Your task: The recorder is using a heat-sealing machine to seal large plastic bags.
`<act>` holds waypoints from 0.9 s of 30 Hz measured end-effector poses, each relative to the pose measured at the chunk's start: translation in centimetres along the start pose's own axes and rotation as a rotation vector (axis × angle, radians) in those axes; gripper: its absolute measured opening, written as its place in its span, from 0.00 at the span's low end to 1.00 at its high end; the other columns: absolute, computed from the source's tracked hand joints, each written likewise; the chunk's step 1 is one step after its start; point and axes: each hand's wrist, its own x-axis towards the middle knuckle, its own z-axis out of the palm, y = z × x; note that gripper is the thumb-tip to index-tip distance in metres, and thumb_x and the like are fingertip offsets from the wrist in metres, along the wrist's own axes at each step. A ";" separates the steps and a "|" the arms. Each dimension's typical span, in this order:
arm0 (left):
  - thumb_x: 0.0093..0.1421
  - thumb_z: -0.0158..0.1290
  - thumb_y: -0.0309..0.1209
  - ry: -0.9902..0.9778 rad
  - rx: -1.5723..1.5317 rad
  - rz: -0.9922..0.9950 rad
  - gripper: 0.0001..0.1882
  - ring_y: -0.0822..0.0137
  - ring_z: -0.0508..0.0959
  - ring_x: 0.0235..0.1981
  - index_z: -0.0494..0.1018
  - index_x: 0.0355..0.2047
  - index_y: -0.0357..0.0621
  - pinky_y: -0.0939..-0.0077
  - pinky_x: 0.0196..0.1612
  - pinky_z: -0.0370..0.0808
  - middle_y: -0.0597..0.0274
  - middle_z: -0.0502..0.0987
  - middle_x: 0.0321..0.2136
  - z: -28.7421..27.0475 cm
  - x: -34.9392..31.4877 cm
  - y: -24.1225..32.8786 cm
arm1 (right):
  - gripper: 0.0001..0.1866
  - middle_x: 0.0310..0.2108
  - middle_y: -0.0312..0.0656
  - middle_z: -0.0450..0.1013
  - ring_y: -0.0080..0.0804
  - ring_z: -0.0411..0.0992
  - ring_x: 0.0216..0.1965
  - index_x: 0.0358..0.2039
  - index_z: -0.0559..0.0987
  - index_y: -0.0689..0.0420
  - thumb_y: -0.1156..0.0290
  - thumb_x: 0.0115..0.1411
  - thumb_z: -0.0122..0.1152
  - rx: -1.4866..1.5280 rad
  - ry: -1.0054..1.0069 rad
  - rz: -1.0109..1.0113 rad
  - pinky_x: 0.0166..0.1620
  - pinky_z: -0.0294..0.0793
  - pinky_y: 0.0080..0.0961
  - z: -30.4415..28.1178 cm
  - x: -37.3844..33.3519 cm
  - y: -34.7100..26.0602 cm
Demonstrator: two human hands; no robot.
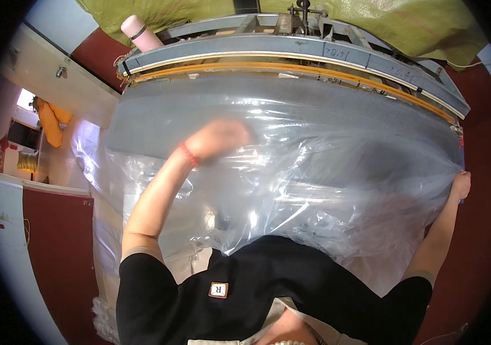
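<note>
Clear plastic sheeting (297, 198) spreads in loose, shiny folds over a grey worktop (159, 106), coming right up against the person's black shirt (257, 282) on the near side and drooping past the worktop's left end. From where I stand, the right hand (461, 185) is out at the far right, fingers closed on a bunched edge of the sheeting, with creases fanning inward from that grip. Over the left half of the worktop is the left hand (222, 141), a red bracelet (188, 154) at its wrist; it is so blurred that I cannot tell whether its fingers are spread or closed, or whether it touches the plastic. Along the worktop's back edge runs an orange strip (291, 68), and just behind that a grey metal frame (228, 47). One pink bottle (144, 37) leans at the frame's left end. Yellow-green cloth (400, 26) is bunched behind the frame, and maroon panels (61, 241) show at the left.
</note>
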 end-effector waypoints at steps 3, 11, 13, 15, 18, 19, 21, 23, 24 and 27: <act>0.53 0.52 0.29 0.316 0.446 0.121 0.05 0.74 0.69 0.27 0.71 0.26 0.40 0.81 0.32 0.66 0.68 0.72 0.21 -0.5 1.5 -0.4 | 0.18 0.38 0.45 0.72 0.49 0.69 0.41 0.38 0.72 0.49 0.52 0.56 0.42 0.005 0.021 -0.006 0.39 0.69 0.43 0.3 0.2 0.3; 0.48 0.52 0.26 0.759 1.136 0.336 0.03 0.58 0.70 0.31 0.70 0.21 0.41 0.68 0.33 0.68 0.60 0.70 0.23 -0.2 6.5 0.0 | 0.18 0.37 0.46 0.72 0.49 0.69 0.41 0.38 0.72 0.49 0.53 0.56 0.43 0.044 0.012 -0.022 0.40 0.68 0.42 -0.4 -0.2 0.2; 0.48 0.52 0.26 0.783 1.116 0.353 0.03 0.58 0.70 0.32 0.70 0.21 0.41 0.68 0.32 0.69 0.61 0.70 0.23 -0.5 7.5 0.0 | 0.18 0.36 0.47 0.72 0.48 0.70 0.40 0.37 0.73 0.51 0.52 0.56 0.45 0.136 0.019 -0.017 0.39 0.68 0.41 -0.4 -0.1 0.8; 0.48 0.53 0.27 0.847 1.049 0.355 0.03 0.58 0.71 0.32 0.71 0.23 0.41 0.68 0.31 0.69 0.61 0.71 0.25 -0.7 8.0 0.0 | 0.19 0.36 0.47 0.73 0.47 0.70 0.39 0.36 0.74 0.53 0.51 0.55 0.46 0.233 0.018 -0.017 0.39 0.68 0.39 0.8 0.4 1.5; 0.48 0.54 0.29 0.838 0.998 0.278 0.06 0.58 0.72 0.33 0.71 0.25 0.41 0.69 0.32 0.70 0.61 0.72 0.28 -1.1 9.2 -0.4 | 0.19 0.31 0.44 0.74 0.37 0.71 0.34 0.33 0.75 0.58 0.53 0.55 0.51 0.529 0.088 -0.058 0.37 0.68 0.31 3.0 2.6 4.5; 0.48 0.54 0.29 0.833 0.991 0.292 0.06 0.58 0.72 0.33 0.71 0.25 0.41 0.69 0.32 0.70 0.61 0.72 0.28 -1.0 9.6 -0.3 | 0.18 0.30 0.41 0.73 0.31 0.70 0.32 0.31 0.75 0.60 0.56 0.54 0.54 0.858 0.058 -0.030 0.36 0.68 0.26 4.1 3.5 6.2; 0.47 0.55 0.30 0.876 0.846 0.295 0.08 0.59 0.73 0.34 0.71 0.28 0.43 0.69 0.33 0.70 0.60 0.72 0.30 -1.1 9.5 -0.2 | 0.16 0.28 0.38 0.73 0.26 0.69 0.31 0.30 0.75 0.62 0.59 0.53 0.57 1.192 0.017 -0.013 0.35 0.67 0.22 4.0 3.3 7.1; 0.47 0.55 0.31 0.923 0.819 0.338 0.09 0.59 0.73 0.34 0.71 0.30 0.43 0.69 0.33 0.70 0.60 0.72 0.30 -0.9 9.2 0.0 | 0.12 0.27 0.34 0.71 0.20 0.67 0.29 0.29 0.75 0.61 0.64 0.53 0.59 1.248 0.033 -0.011 0.34 0.66 0.16 2.3 2.0 7.7; 0.47 0.56 0.31 0.966 0.790 0.387 0.11 0.59 0.74 0.34 0.72 0.31 0.44 0.69 0.34 0.70 0.59 0.72 0.30 -0.8 9.1 0.1 | 0.12 0.27 0.34 0.71 0.20 0.67 0.29 0.29 0.75 0.61 0.64 0.53 0.59 1.246 0.040 -0.012 0.34 0.66 0.16 1.9 1.8 8.3; 0.46 0.56 0.32 0.876 0.751 0.334 0.10 0.59 0.73 0.34 0.73 0.29 0.44 0.70 0.34 0.69 0.59 0.73 0.29 -1.3 9.3 -0.3 | 0.12 0.26 0.35 0.72 0.20 0.67 0.28 0.28 0.75 0.61 0.64 0.52 0.60 1.346 0.001 -0.005 0.34 0.67 0.16 0.9 2.0 10.0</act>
